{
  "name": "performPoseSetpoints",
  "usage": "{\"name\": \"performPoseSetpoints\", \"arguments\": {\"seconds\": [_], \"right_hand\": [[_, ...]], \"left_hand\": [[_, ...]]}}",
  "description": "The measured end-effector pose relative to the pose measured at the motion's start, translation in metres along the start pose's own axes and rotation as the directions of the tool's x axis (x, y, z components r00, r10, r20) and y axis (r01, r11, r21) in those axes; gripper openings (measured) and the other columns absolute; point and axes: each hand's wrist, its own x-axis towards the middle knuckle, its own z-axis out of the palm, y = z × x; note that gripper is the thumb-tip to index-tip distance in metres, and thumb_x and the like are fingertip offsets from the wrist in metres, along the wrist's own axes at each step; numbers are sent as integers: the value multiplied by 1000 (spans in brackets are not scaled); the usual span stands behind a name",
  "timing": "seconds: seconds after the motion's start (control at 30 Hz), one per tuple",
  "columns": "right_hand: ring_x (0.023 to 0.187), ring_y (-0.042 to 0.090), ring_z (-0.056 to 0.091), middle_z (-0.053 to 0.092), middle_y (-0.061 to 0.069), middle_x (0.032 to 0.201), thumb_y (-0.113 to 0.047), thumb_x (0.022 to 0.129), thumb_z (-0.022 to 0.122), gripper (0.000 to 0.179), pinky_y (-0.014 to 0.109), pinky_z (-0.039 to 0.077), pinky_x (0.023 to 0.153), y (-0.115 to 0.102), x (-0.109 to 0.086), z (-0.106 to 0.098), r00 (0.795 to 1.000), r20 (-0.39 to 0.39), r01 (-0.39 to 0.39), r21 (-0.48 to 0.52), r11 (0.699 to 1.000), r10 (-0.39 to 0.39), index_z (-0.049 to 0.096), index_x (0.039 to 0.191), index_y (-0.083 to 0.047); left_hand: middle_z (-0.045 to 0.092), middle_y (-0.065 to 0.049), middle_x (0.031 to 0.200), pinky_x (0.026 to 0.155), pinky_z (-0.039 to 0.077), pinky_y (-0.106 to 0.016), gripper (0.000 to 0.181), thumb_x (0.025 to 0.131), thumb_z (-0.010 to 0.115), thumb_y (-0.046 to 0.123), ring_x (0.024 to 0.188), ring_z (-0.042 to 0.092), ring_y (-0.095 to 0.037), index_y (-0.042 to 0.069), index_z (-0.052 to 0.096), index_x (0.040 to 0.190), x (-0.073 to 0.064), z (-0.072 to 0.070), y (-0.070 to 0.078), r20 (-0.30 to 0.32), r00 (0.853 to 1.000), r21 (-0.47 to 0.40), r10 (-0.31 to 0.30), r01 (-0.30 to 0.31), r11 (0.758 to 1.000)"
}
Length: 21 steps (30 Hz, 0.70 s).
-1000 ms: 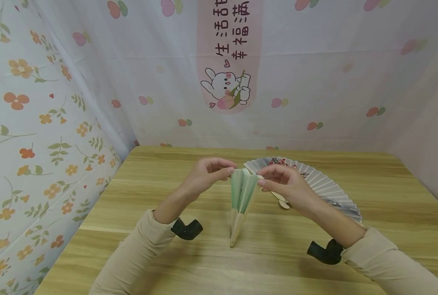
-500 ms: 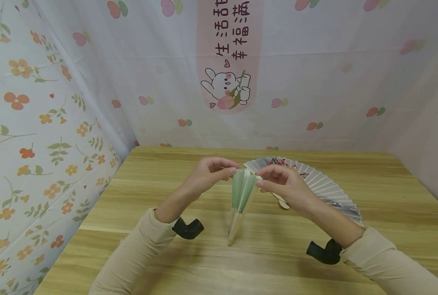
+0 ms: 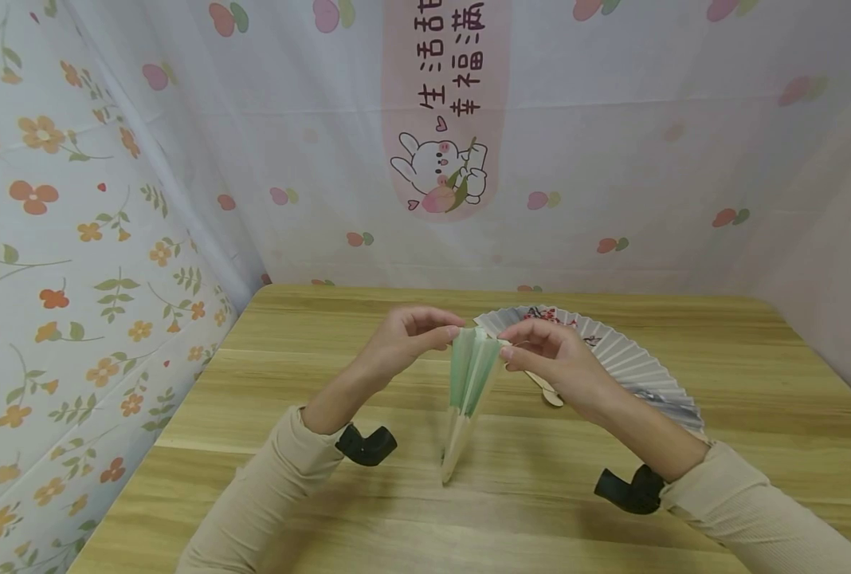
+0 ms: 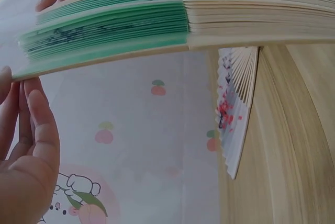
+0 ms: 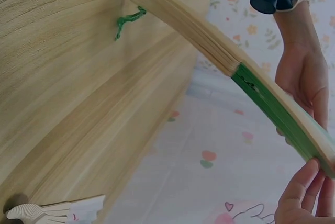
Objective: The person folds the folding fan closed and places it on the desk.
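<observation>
A green folding fan [image 3: 477, 371] with pale wooden sticks stands between my two hands in the head view, spread only a little, its narrow end pointing down toward the table. My left hand [image 3: 413, 341] pinches the top of its left edge between thumb and fingers. At the opposite edge, my right hand [image 3: 565, 365] holds the top corner with its fingertips. Tightly stacked green pleats [image 4: 110, 28] fill the left wrist view, between both hands. In the right wrist view a knotted green cord [image 5: 127, 22] hangs near the fan's narrow end.
A second folding fan [image 3: 644, 367], white with red blossoms, lies spread on the wooden table [image 3: 311, 494] behind my right hand, which covers part of it. Printed white curtains [image 3: 598, 167] stand along the table's back and left. Dark mounts [image 3: 366, 445] sit at both wrists.
Between the frames the green fan's lower end shifts slightly left. Both hands keep their grips and stay almost still; the white fan has not moved.
</observation>
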Motion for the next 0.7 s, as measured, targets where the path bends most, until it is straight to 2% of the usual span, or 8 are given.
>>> {"name": "performPoseSetpoints", "arguments": {"seconds": [0.23, 0.47, 0.6, 0.7], "right_hand": [[87, 32, 56, 56, 3, 93, -16, 87, 58, 17, 31, 48, 78, 1, 0, -3, 1000, 6, 13, 0, 1000, -13, 58, 101, -6], [86, 27, 56, 56, 3, 93, -16, 88, 57, 17, 34, 48, 79, 1, -1, -3, 1000, 6, 25, -2, 1000, -25, 57, 102, -6], [88, 31, 55, 56, 4, 94, -16, 87, 57, 19, 37, 47, 80, 0, 0, -3, 1000, 12, 22, -3, 1000, -22, 57, 103, -5], [88, 29, 56, 56, 4, 96, -16, 87, 57, 20, 37, 47, 80, 0, 0, -3, 1000, 15, 22, 0, 1000, -22, 57, 104, -5]], "left_hand": [[62, -9, 103, 82, 47, -33, 23, 85, 59, 10, 90, 59, -19, -2, 62, 105, -1, -2, -2, 60, 998, 3, -10, 10, 1000], [60, -11, 107, 85, 46, -33, 26, 86, 57, 7, 95, 58, -19, -4, 59, 110, -3, -4, -2, 144, 989, -4, -10, 11, 1000], [60, -11, 106, 84, 46, -33, 26, 87, 56, 7, 94, 57, -18, -5, 58, 110, -3, -4, -2, 162, 987, 0, -4, 4, 1000], [60, -10, 103, 84, 46, -33, 25, 87, 55, 6, 91, 57, -17, -6, 58, 109, -3, -4, -2, 168, 986, 3, 1, -1, 1000]]}}
